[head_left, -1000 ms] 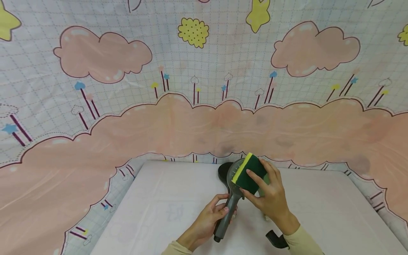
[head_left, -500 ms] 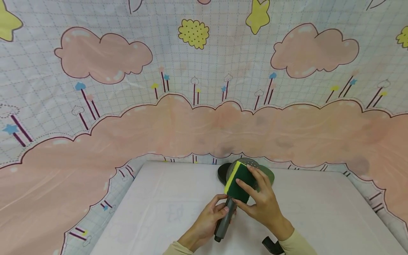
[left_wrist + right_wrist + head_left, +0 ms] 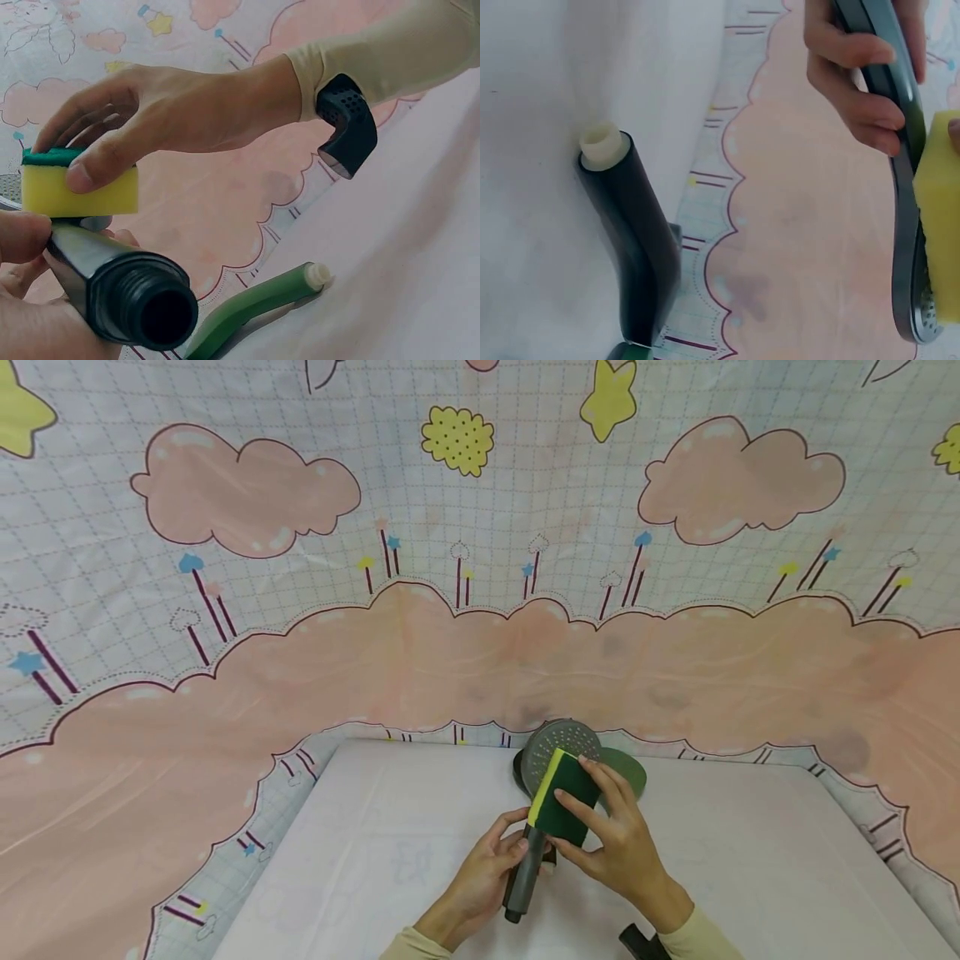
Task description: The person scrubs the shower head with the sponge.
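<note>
My left hand [image 3: 483,878] grips a grey shower head [image 3: 564,745] by its handle, with the holed spray face turned up. In the left wrist view the handle's threaded end [image 3: 154,307] points toward the camera. A yellow and green sponge [image 3: 573,806] is held by my right hand [image 3: 626,847], thumb on one side and fingers on the other. It lies against the shower head around the lower face and neck, covering part of both. In the right wrist view the sponge's yellow side [image 3: 941,217] faces the shower head.
Behind the held one, a green shower head [image 3: 630,770] lies on the white table [image 3: 360,835]. A black shower head [image 3: 634,240] lies beside it, mostly hidden in the head view. A patterned cloth [image 3: 480,668] hangs behind the table.
The sponge has moved left and down from the spray face toward the neck. The grey shower head has turned, so its holed face shows more. My left hand keeps its grip.
</note>
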Demonstrator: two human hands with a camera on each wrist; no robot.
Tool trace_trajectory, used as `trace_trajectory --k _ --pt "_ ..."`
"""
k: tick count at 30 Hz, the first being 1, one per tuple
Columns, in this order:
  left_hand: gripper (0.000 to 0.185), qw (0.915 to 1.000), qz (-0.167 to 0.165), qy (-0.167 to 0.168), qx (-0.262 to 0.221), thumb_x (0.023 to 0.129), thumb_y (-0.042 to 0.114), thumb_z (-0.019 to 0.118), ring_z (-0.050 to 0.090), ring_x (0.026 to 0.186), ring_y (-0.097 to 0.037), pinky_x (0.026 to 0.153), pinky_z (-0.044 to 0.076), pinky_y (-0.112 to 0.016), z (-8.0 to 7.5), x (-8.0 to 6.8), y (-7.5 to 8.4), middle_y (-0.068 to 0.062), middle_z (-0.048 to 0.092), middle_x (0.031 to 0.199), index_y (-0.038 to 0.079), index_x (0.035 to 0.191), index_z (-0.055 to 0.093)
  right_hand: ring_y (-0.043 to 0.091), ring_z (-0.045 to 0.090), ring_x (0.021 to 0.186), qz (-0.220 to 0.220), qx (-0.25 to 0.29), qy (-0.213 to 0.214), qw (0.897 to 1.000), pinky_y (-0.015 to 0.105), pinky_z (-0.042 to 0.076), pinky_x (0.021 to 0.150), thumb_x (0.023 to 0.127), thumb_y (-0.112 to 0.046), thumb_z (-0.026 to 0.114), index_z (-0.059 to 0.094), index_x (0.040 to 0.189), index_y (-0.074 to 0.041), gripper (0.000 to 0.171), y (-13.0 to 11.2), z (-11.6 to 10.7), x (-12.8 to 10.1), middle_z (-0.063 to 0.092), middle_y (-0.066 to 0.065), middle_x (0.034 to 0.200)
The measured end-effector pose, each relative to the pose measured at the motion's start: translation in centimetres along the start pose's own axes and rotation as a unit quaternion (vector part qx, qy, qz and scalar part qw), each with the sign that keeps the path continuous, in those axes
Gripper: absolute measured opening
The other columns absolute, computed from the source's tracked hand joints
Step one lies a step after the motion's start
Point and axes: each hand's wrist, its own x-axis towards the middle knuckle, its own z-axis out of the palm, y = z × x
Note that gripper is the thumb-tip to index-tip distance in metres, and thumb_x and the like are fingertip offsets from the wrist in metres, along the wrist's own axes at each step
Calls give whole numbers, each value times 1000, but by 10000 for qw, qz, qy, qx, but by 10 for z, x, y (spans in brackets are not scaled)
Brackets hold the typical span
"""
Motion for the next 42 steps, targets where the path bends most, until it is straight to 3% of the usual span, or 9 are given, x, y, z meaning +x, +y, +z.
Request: trace_trajectory --k 5,7,11,16,23,27,30,37,42 --pt "48 9997 57 109 -193 102 23 51 61 104 -17 91 50 -32 -2 2 1 -7 57 130 16 147 35 35 42 132 80 -4 -519 9986 44 50 102 88 -64 55 69 123 -24 54 -2 -1 -4 47 18 146" --pt "47 9996 107 113 -240 103 23 50 61 104 -17 90 50 -31 -3 3 1 -7 56 130 15 147 34 35 42 131 73 38 -648 9979 55 53 91 88 -64 57 69 122 -25 54 -3 0 -5 47 18 147" --pt "47 9994 202 59 -265 103 23 48 60 109 -14 92 50 -29 -5 4 1 -7 55 132 14 147 33 34 43 131 37 162 -711 9973 58 52 89 82 -58 71 70 120 -25 50 -5 2 -8 48 17 146" --pt "45 9990 204 132 -365 103 23 49 58 119 -13 97 48 -27 -6 6 1 -6 54 135 17 145 34 33 44 131 -64 346 -692 9970 55 52 90 71 -48 84 70 120 -25 55 -9 6 -12 49 16 145" --pt "44 9979 208 317 -525 103 26 49 56 123 -16 101 48 -33 -6 9 5 -7 53 137 21 144 35 29 43 132 -106 537 -832 9950 44 52 98 72 -46 84 69 121 -27 55 -18 8 -18 49 15 145" --pt "43 9969 257 365 -653 104 24 48 56 124 -17 102 49 -37 -6 10 7 -7 53 137 22 145 34 29 44 132 -270 722 -676 9947 23 33 115 76 -48 80 68 123 -27 53 -22 11 -20 50 17 144" --pt "43 9962 310 371 -726 104 23 48 56 124 -17 101 49 -38 -7 11 8 -7 53 136 23 145 34 29 44 132 -370 867 -571 9939 17 22 118 81 -51 76 68 124 -26 50 -26 13 -21 51 19 143" --pt "44 9959 455 386 -685 105 22 45 60 118 -15 99 50 -34 -13 13 10 -4 56 127 24 146 29 29 44 132 -408 986 -557 9927 16 21 118 77 -47 80 67 125 -26 54 -32 15 -24 52 20 141" --pt "48 9954 593 609 -451 103 22 49 60 113 -12 98 47 -29 -18 14 13 -1 58 122 22 146 28 27 45 130 -383 906 -768 9922 18 29 115 74 -47 82 67 125 -27 57 -33 15 -30 51 17 143"
